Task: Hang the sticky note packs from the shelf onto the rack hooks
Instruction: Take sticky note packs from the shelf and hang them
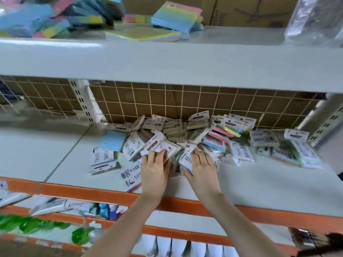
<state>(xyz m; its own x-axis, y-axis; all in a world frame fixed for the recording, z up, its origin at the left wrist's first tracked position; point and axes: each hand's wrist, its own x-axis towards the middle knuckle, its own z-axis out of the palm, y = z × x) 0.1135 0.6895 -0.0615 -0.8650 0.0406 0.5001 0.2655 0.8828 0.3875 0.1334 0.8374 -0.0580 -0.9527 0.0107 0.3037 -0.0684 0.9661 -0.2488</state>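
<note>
Head view showed the job near its beginning, as far as could be judged. A loose heap of sticky note packs (pixel 187 134) lay on the shelf (pixel 259 184), piled against the wire grid (pixel 167 101) at its back and spilling left and right, some packs face down with their barcodes up. No pack was seen hanging anywhere, and no hooks could be made out on the grid, so nothing appeared to be hung yet; almost the whole heap was left to move.

Both hands were in the front of the heap. The left hand (pixel 155 170) lay with its fingers (pixel 157 154) curled over a small bunch of packs, a labelled one on top, and seemed to be grasping them. The right hand (pixel 201 168) lay just beside it, its thumb under the edge of a pack and its fingers (pixel 201 156) bent down over others, so it too looked to be gripping packs, though motion blur made the exact hold uncertain. The step in hand looked like gathering a handful to carry to the rack.

A single blue pad (pixel 113 140) lay apart at the heap's left edge. On the upper shelf (pixel 167 58) larger coloured pads (pixel 176 15) lay scattered in front of cardboard boxes (pixel 250 10); whether these belonged to the job could not be told.
</note>
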